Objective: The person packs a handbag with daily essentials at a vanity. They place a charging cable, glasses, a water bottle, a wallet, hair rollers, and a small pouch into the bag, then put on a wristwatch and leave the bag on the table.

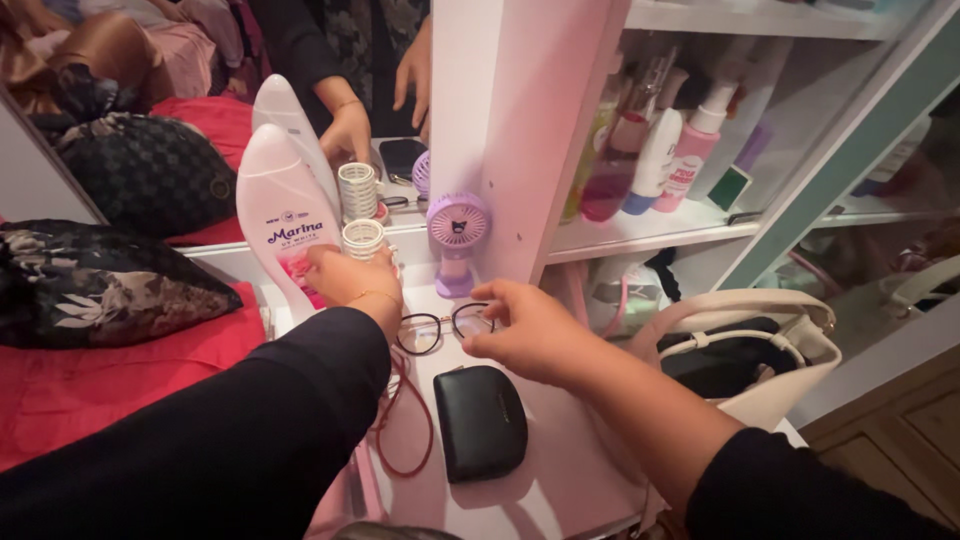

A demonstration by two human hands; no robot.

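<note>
Holding a white lotion bottle (283, 215) upright, the left hand (352, 282) has its grip wrapped about the lower body, fingers pressed on the plastic. Bottle stands at the back of the white surface (560, 470), against a mirror (130, 110) that repeats it. Judgement: smooth, curved shell, likely slippery; weight depends on fill, which cannot be told. Best taken at the waist, as now.

Right hand (535, 335) pinches a pair of thin-rimmed glasses (440, 328) at one lens edge, thumb and fingertips pressed together on the frame. Judgement: light, fragile, lenses smudge easily; the frame bridge or temple is the safer hold.

Around the grips:
- Ridged roll (363, 238) just behind the left grip, nearly touching it.
- Small purple fan (457, 240) behind the glasses, close enough to be knocked over.
- Black pouch (481, 420) just below the right grip, flat on the surface.
- Red cord (412, 425) looped beside the pouch, a snag risk.
- Cream handbag (770, 340) to the right of the right grip.
- Cosmetic bottles (660, 150) on the shelf above, well apart.
</note>
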